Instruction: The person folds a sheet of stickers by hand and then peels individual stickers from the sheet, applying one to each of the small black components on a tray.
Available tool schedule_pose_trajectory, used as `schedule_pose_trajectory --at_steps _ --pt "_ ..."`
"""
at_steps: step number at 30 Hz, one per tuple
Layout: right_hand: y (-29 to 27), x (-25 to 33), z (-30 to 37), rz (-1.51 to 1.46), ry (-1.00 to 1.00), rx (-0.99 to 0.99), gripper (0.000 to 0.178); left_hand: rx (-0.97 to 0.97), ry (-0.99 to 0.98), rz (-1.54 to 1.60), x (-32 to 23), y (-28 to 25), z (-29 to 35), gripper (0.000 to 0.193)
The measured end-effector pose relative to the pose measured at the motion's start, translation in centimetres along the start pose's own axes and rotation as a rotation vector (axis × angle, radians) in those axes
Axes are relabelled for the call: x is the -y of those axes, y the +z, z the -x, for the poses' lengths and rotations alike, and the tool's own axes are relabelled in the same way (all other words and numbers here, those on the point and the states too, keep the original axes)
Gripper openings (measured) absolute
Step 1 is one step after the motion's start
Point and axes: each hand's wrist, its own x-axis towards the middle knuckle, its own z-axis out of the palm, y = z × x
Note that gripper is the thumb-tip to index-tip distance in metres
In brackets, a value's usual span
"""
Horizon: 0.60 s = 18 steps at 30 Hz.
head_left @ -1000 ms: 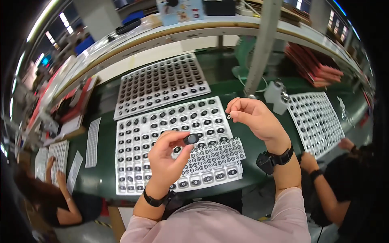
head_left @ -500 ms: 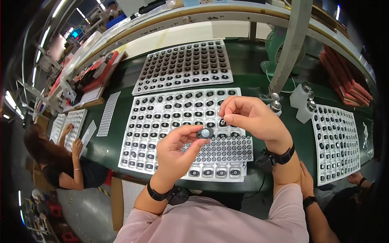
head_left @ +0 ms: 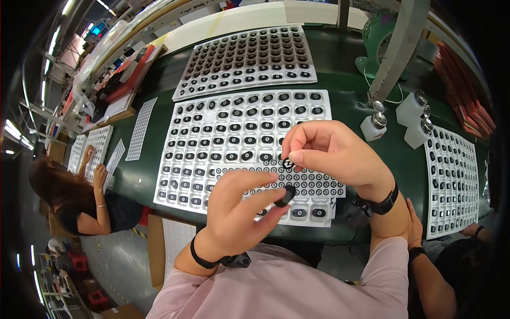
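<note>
My left hand (head_left: 234,218) grips a small black oval plastic piece (head_left: 287,196) between thumb and fingers; the fingers are blurred by motion. Just above it, my right hand (head_left: 340,157) pinches a small round black sticker (head_left: 288,164) with a white mark. Beneath both hands lies a sheet of round stickers (head_left: 317,186), partly covered by my left hand. That sheet rests on a white blister tray (head_left: 209,118) with rows of black oval pieces in its pockets. One pocket in an upper left row holds no piece.
Another filled tray (head_left: 178,94) sits behind, and one more (head_left: 431,229) at right. White dispenser bottles (head_left: 373,130) and a green fan (head_left: 369,64) stand near a metal post (head_left: 396,56). Co-workers sit at left and right, one's arm (head_left: 417,239) close to my right elbow.
My left hand has lowered and turned the black piece, whose silvery round face no longer shows. The right hand keeps its pinch on the sticker. The view has shifted, bringing the trays higher.
</note>
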Motion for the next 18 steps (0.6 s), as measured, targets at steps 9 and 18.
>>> schedule_pose_trajectory --at_steps 9,18 --pt "0.44 0.23 0.32 -0.001 0.012 0.019 0.008 0.034 0.077 -0.143 -0.32 -0.16 -0.05 0.036" --pt "0.37 0.46 0.47 0.02 -0.051 -0.041 0.007 -0.048 0.013 -0.015 0.0 -0.18 -0.42 0.035"
